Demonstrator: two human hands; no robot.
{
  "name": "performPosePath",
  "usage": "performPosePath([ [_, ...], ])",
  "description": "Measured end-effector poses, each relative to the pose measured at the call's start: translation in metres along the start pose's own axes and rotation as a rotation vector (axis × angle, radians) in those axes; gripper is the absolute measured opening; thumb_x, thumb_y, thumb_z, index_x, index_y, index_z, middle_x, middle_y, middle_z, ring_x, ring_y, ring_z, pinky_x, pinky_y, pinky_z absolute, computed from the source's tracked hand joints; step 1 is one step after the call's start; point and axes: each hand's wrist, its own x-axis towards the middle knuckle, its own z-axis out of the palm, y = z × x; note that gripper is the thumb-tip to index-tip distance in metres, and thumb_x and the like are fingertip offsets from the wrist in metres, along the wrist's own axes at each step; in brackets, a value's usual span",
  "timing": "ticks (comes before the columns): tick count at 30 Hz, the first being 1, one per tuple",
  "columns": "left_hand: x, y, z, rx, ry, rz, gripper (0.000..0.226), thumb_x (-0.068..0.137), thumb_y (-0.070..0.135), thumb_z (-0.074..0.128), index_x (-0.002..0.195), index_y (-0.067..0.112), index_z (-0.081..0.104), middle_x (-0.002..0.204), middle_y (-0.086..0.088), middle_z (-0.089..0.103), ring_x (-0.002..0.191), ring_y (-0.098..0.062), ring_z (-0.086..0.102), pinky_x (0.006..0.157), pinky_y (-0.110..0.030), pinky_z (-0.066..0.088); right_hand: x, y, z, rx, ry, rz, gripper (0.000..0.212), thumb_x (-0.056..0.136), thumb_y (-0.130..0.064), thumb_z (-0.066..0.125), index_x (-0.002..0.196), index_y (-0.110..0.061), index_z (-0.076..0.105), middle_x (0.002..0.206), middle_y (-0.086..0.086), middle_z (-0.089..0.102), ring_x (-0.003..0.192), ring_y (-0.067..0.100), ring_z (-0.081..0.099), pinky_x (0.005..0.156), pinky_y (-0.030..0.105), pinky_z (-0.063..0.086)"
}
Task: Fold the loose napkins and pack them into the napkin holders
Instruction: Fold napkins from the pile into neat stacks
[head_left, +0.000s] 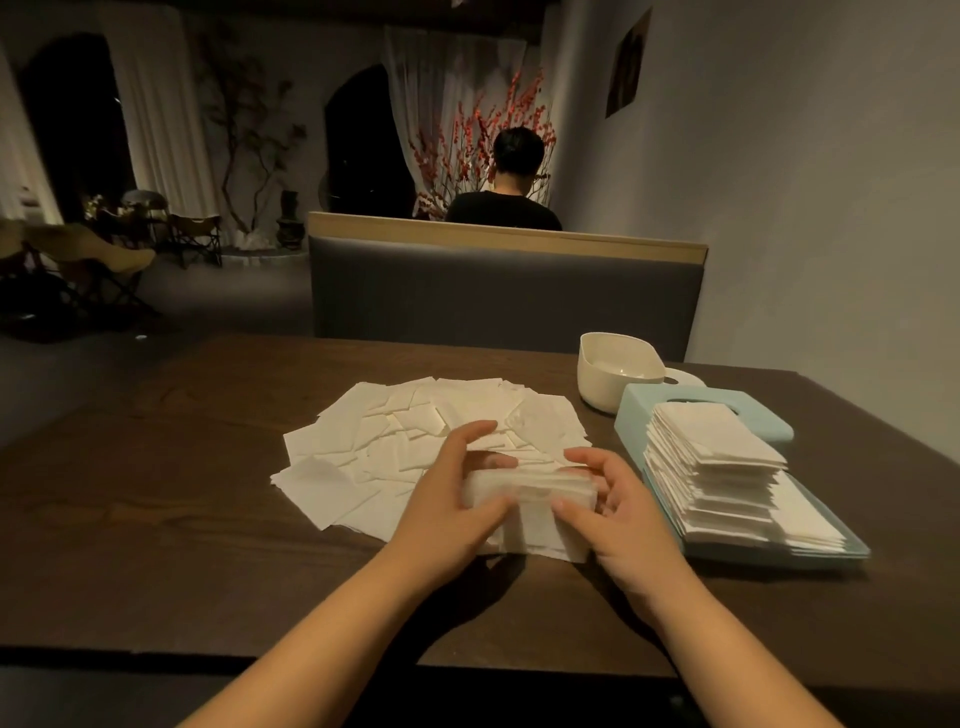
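Note:
Loose white napkins (415, 431) lie spread in a heap on the dark wooden table (208, 519). At the heap's near edge I hold a small stack of folded napkins (530, 491) between both hands. My left hand (457, 493) grips its left end, thumb in front and fingers behind. My right hand (618, 499) grips its right end the same way. To the right, a tall pile of folded napkins (711, 467) sits on a light blue napkin holder (639, 410). A cream holder (608, 379) stands open behind it.
A grey booth seat back (504, 291) runs along the table's far side, with a person in black seated beyond it, facing away. A wall rises at the right. The table's near edge lies under my forearms.

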Motion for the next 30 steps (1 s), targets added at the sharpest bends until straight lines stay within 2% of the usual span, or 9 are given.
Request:
performPosePath([
  [4, -0.004, 0.0, -0.001, 0.114, -0.105, -0.028, 0.067, 0.094, 0.017, 0.062, 0.14, 0.052, 0.026, 0.113, 0.027, 0.049, 0.095, 0.007, 0.053, 0.077, -0.003, 0.045, 0.001, 0.003, -0.003, -0.055, -0.074, 0.063, 0.045, 0.088, -0.005, 0.07, 0.119, -0.033, 0.053, 0.116, -0.008, 0.067, 0.104, 0.006, 0.065, 0.091, 0.028, 0.055],
  [6, -0.003, 0.001, 0.002, 0.103, -0.088, 0.008, 0.062, 0.098, 0.013, 0.055, 0.14, 0.051, 0.03, 0.121, 0.016, 0.055, 0.1, 0.002, 0.057, 0.084, -0.008, 0.047, 0.002, 0.002, 0.002, -0.106, -0.007, 0.002, 0.042, 0.089, -0.004, 0.067, 0.119, -0.032, 0.056, 0.115, -0.007, 0.066, 0.102, 0.009, 0.065, 0.09, 0.031, 0.056],
  [9, -0.002, 0.004, 0.004, -0.023, -0.083, 0.038, 0.066, 0.099, 0.008, 0.055, 0.142, 0.05, 0.026, 0.128, 0.024, 0.044, 0.109, 0.009, 0.055, 0.088, -0.013, 0.05, 0.001, 0.001, 0.003, 0.006, 0.019, -0.051, 0.045, 0.089, -0.002, 0.066, 0.12, -0.033, 0.057, 0.118, -0.009, 0.062, 0.104, 0.007, 0.064, 0.088, 0.029, 0.057],
  [13, -0.002, 0.005, 0.004, 0.001, -0.176, -0.005, 0.084, 0.093, 0.005, 0.06, 0.141, 0.054, 0.014, 0.128, 0.013, 0.044, 0.099, -0.01, 0.061, 0.082, -0.02, 0.055, 0.002, 0.006, -0.001, -0.157, -0.068, -0.051, 0.062, 0.084, -0.013, 0.075, 0.133, -0.035, 0.044, 0.127, -0.026, 0.044, 0.119, -0.003, 0.043, 0.096, 0.015, 0.036],
  [16, 0.0, 0.009, 0.007, 0.015, -0.187, -0.037, 0.09, 0.084, 0.0, 0.059, 0.139, 0.057, 0.018, 0.142, -0.003, 0.039, 0.116, -0.028, 0.055, 0.098, -0.038, 0.052, 0.003, 0.003, 0.006, -0.24, -0.092, -0.075, 0.068, 0.083, -0.013, 0.076, 0.138, -0.032, 0.04, 0.13, -0.026, 0.039, 0.124, -0.005, 0.034, 0.1, 0.016, 0.028],
  [21, 0.0, 0.006, 0.002, -0.13, -0.142, -0.016, 0.089, 0.083, -0.011, 0.059, 0.134, 0.053, 0.024, 0.126, -0.002, 0.047, 0.081, -0.006, 0.065, 0.064, -0.018, 0.052, 0.003, 0.005, 0.0, -0.147, -0.037, -0.104, 0.061, 0.085, -0.007, 0.073, 0.129, -0.039, 0.046, 0.12, -0.016, 0.056, 0.108, -0.007, 0.055, 0.087, 0.013, 0.049],
  [26, -0.001, 0.001, 0.006, -0.002, -0.156, -0.029, 0.083, 0.089, 0.002, 0.059, 0.137, 0.056, 0.018, 0.136, 0.001, 0.047, 0.109, -0.018, 0.061, 0.094, -0.029, 0.054, 0.002, 0.004, -0.002, -0.234, -0.094, -0.07, 0.059, 0.086, -0.014, 0.073, 0.132, -0.039, 0.045, 0.123, -0.029, 0.044, 0.106, -0.016, 0.047, 0.084, 0.006, 0.039],
  [28, -0.002, 0.002, 0.004, -0.054, -0.117, -0.01, 0.074, 0.094, 0.003, 0.057, 0.135, 0.056, 0.025, 0.131, 0.006, 0.049, 0.109, -0.016, 0.061, 0.09, -0.026, 0.056, 0.002, 0.001, -0.002, -0.158, -0.045, -0.085, 0.053, 0.089, -0.007, 0.069, 0.13, -0.033, 0.05, 0.119, -0.029, 0.048, 0.097, -0.026, 0.049, 0.074, 0.001, 0.043],
  [30, -0.003, 0.003, 0.001, -0.102, -0.107, -0.023, 0.072, 0.095, 0.002, 0.056, 0.131, 0.056, 0.027, 0.128, 0.006, 0.047, 0.111, -0.017, 0.059, 0.089, -0.026, 0.058, 0.002, 0.001, -0.003, -0.11, -0.041, -0.072, 0.055, 0.088, -0.008, 0.069, 0.131, -0.035, 0.05, 0.119, -0.028, 0.048, 0.106, -0.017, 0.052, 0.081, 0.011, 0.051],
])
